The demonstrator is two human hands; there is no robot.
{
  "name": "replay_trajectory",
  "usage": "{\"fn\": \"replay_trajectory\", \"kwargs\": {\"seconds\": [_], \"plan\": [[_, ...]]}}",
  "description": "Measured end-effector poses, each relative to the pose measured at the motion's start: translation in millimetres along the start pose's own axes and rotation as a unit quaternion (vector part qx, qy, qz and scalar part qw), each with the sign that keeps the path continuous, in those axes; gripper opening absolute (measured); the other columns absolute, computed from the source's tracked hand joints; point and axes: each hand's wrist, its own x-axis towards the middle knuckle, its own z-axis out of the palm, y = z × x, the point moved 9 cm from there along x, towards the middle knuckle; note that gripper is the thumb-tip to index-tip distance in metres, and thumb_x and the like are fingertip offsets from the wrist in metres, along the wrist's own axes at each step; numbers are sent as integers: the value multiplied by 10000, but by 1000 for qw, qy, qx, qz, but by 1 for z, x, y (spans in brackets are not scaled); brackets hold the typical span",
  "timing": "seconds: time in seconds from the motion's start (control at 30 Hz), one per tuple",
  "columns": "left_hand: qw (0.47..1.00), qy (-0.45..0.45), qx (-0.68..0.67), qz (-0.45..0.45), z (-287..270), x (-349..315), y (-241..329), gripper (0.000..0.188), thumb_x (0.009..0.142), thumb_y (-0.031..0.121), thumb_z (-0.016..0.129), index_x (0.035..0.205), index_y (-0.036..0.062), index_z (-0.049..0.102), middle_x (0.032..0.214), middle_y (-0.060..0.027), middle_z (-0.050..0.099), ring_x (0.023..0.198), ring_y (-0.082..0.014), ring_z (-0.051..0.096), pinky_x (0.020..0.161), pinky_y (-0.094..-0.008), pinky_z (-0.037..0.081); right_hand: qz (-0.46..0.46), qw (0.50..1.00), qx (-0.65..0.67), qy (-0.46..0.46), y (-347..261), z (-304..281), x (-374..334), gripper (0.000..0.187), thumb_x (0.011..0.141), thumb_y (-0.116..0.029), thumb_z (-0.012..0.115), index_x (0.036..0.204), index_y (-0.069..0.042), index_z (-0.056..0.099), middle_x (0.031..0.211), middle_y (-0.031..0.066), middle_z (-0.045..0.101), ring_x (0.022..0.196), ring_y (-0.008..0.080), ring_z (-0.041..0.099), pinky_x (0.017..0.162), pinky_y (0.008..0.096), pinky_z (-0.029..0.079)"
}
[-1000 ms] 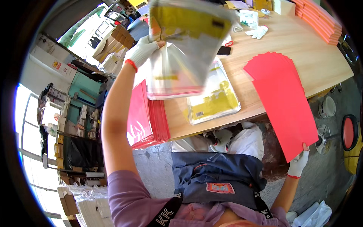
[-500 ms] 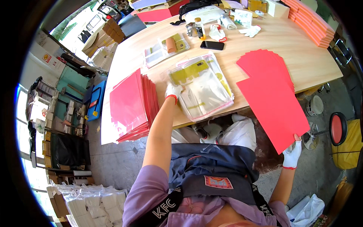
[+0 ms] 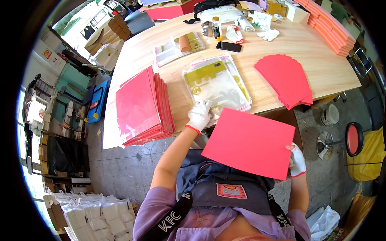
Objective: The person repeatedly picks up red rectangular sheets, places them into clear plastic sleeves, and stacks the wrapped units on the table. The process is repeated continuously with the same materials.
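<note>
My right hand, in a white glove with bare fingertips, grips a red sheet of card by its right edge. The sheet is held nearly flat over my lap, just off the table's front edge. My left hand, also gloved, is closed on the near left corner of a clear plastic bag on top of a stack of such bags; its fingertips are partly hidden. The bags carry gold printing. Left of them lies a thick pile of red sheets in clear bags. To the right, loose red sheets are fanned out.
Behind the bags are a black phone, a bottle, a jar, a spare white glove and more printed bags with a brown roll. Orange foam borders the far right. A stool stands at right.
The red sheet in my right hand has left the fanned sheets and swung left across my lap. My left hand has moved down and right along the bag to its near corner.
</note>
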Motion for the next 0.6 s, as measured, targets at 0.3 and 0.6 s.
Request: {"fn": "replay_trajectory", "kwargs": {"seconds": [0.3,0.6], "plan": [[985,144,-97,12,-12,-29,-13,156,697,90,586,843,143,588,941,-26,573,951,-252,534,736,-387,475,-73,988,79,115,38,-26,5,206,829,-124,514,1011,-28,503,678,30,555,366,83,405,354,209,346],[929,63,-357,68,-41,-9,-20,151,803,-2,496,892,85,581,857,-105,571,791,-301,580,646,-343,459,-62,971,215,90,49,-15,14,215,823,-105,517,1016,-11,495,704,63,574,342,99,407,297,223,309]]}}
